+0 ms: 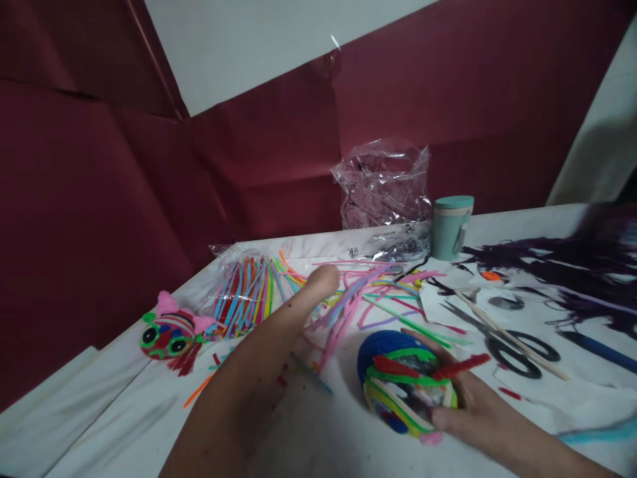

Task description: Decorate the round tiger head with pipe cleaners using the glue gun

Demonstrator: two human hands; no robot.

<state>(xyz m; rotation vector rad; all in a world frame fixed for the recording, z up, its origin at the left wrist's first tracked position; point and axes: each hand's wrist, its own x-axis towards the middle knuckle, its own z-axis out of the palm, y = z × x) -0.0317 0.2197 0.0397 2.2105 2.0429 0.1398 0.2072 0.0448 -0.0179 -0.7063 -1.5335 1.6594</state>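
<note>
My right hand [458, 392] grips a round craft ball [398, 385] from its right side, thumb in front. Blue covers its back, and green, yellow and white strips run around it. Two red fuzzy pieces of pipe cleaner stick up on top. My left arm stretches forward across the table, and my left hand [324, 282] is over the loose pipe cleaners [343, 312], pink and purple ones beside it. The left fingers are hidden from this angle, so their grip does not show.
A decorated animal head [169, 335] with goggle eyes sits at left, near bundled pipe cleaners [243, 295] in plastic. Scissors [497, 338], a wooden stick [537, 358] and a blue pen [600, 348] lie at right. Behind stand a green lidded container [452, 229] and a clear plastic bag [383, 186].
</note>
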